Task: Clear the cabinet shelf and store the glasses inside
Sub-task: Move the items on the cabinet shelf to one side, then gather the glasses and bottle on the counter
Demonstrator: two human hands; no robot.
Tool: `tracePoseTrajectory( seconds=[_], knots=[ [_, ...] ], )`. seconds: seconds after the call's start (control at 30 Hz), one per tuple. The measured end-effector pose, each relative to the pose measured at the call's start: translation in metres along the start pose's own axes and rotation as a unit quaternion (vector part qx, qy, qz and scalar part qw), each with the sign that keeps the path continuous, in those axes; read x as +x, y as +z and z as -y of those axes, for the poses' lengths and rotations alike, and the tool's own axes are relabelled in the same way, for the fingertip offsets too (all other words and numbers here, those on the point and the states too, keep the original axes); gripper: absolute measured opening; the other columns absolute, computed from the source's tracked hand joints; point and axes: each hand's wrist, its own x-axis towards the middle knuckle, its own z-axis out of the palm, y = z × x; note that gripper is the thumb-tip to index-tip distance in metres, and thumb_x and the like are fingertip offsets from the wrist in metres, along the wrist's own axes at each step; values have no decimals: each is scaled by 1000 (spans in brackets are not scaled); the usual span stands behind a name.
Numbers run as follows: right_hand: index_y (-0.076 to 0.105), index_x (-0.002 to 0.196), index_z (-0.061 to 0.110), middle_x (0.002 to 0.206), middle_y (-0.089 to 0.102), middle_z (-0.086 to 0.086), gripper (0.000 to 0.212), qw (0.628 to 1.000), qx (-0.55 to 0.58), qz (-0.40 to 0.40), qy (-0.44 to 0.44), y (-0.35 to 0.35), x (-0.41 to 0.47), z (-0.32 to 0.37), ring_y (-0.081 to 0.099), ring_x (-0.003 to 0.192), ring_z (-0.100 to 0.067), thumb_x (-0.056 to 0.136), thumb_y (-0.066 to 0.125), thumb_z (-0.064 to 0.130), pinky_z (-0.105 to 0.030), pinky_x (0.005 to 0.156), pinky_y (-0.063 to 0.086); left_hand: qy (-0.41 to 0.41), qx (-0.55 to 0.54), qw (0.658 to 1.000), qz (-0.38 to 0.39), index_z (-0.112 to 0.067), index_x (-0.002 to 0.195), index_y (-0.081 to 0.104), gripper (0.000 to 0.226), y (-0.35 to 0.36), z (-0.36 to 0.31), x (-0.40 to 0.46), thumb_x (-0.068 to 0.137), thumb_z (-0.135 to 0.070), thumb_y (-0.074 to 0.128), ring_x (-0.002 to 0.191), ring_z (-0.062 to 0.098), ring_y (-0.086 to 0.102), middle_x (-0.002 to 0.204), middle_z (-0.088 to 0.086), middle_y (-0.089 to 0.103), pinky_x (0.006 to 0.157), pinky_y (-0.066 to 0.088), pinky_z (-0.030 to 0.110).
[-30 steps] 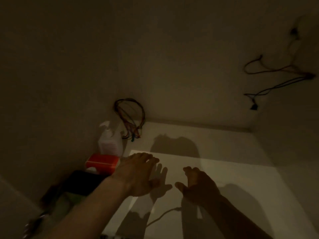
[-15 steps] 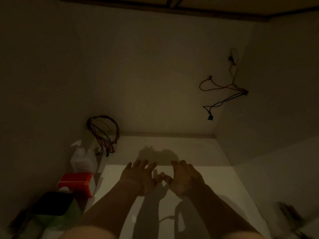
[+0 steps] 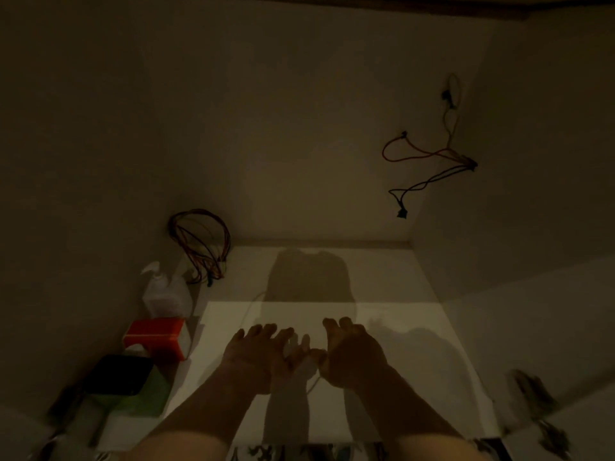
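Bare hands over a dim, cluttered shelf; no glasses in view.

The shelf (image 3: pixel 382 287) is bare in the middle, clutter along its left wall: wire coil (image 3: pixel 199 244), spray bottle (image 3: pixel 164 292), red box (image 3: pixel 156 336), dark box (image 3: pixel 119 374). Left hand (image 3: pixel 256 354) and right hand (image 3: pixel 349 356) hover together, fingers spread wide, holding nothing. In this gloom a reach could snag the coil or topple the bottle.

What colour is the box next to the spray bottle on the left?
Red box, clearest in the head view, just in front of the spray bottle.
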Motion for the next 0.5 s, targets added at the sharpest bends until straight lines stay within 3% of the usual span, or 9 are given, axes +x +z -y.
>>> tracePoseTrajectory(
  seconds=[0.2,0.4,0.5],
  knots=[
    [30,151,18,150,37,-10,57,996,29,80,-4,-40,-69,7,39,136,-32,101,52,37,-43,108,40,-7,-41,995,94,-41,155,16,79,-31,-13,-71,87,-81,12,149,21,19,164,-6,21,119,15,46],
    [22,157,21,158,31,-8,71,978,72,190,39,-144,-155,30,33,143,-32,98,46,53,-41,114,34,4,-62,976,209,-41,155,14,78,-137,-36,-176,87,-79,13,148,22,18,165,-5,16,119,15,44],
    [34,152,19,155,39,-10,66,970,63,226,54,-196,-209,44,40,139,-33,97,49,52,-42,113,38,8,-76,968,239,-42,152,23,78,-200,-53,-239,86,-80,11,145,24,25,161,-2,26,115,22,46]
  ],
)
